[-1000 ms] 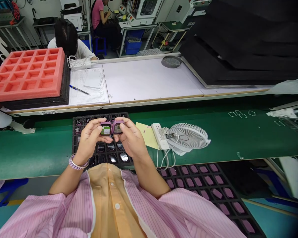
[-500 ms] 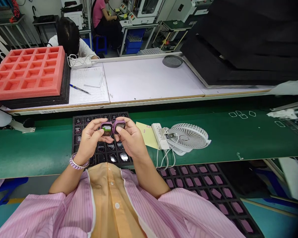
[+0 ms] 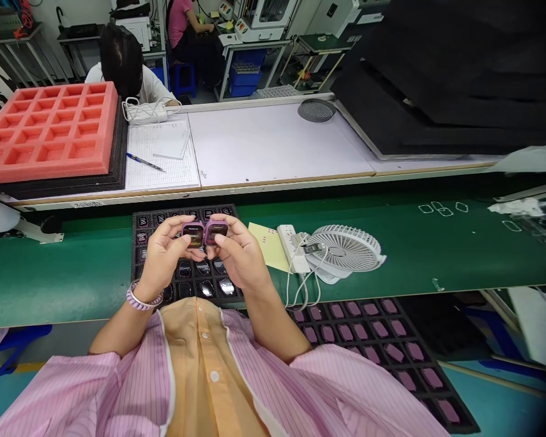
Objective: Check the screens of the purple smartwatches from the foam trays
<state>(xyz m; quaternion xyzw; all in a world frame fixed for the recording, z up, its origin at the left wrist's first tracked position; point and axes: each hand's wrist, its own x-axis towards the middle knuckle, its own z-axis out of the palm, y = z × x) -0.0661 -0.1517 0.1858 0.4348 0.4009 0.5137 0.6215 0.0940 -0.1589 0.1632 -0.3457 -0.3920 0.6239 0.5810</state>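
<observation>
Two purple-framed watches are held up side by side over the black tray (image 3: 216,287) on the green bench (image 3: 414,255). The left watch (image 3: 193,234) is pinched between thumb and fingers of the left hand (image 3: 161,258); the right watch (image 3: 215,230) is pinched likewise by the right hand (image 3: 243,255), its thumb lying over the lower face. Both faces are turned to the wearer (whether the frames touch cannot be told). The step in hand is judged to be a check or working of the screens by thumb; their content is too small to be read. For the next move, a steady pinch and light thumb contact appear to be called for. The fan (image 3: 348,252) and power strip (image 3: 293,249) are noted well clear, to the right.
</observation>
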